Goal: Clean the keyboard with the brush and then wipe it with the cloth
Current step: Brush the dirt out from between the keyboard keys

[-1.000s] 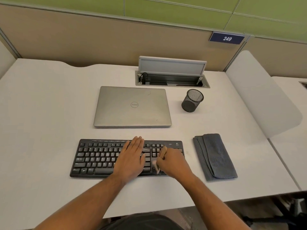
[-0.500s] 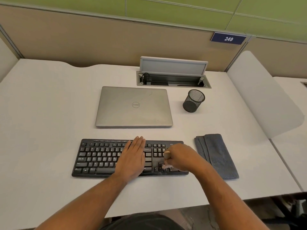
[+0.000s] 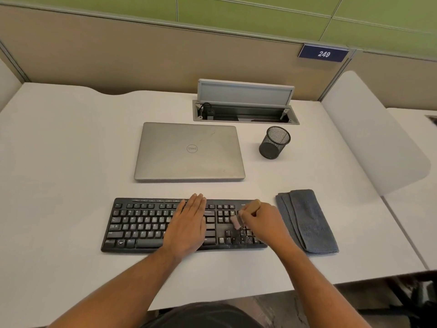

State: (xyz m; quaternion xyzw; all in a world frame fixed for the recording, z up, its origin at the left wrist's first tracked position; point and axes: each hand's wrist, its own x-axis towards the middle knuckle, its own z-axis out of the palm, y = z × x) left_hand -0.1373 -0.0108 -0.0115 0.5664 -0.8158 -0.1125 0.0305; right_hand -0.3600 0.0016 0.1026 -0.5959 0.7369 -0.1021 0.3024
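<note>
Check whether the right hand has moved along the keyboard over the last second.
Yes. The right hand, gripping the brush, has shifted rightward over the keyboard, away from the flat left hand and towards the folded cloth.

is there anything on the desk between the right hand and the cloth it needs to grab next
Nothing visible. The right hand, gripping the brush over the keyboard, has only bare desk between it and the folded cloth lying just to its right. The brush must leave that hand first.

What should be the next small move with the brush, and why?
Probably sweep the brush down over the number-pad keys: the right hand holds it above that end of the keyboard, pale specks show there, the left hand presses flat, and the cloth lies folded.
</note>
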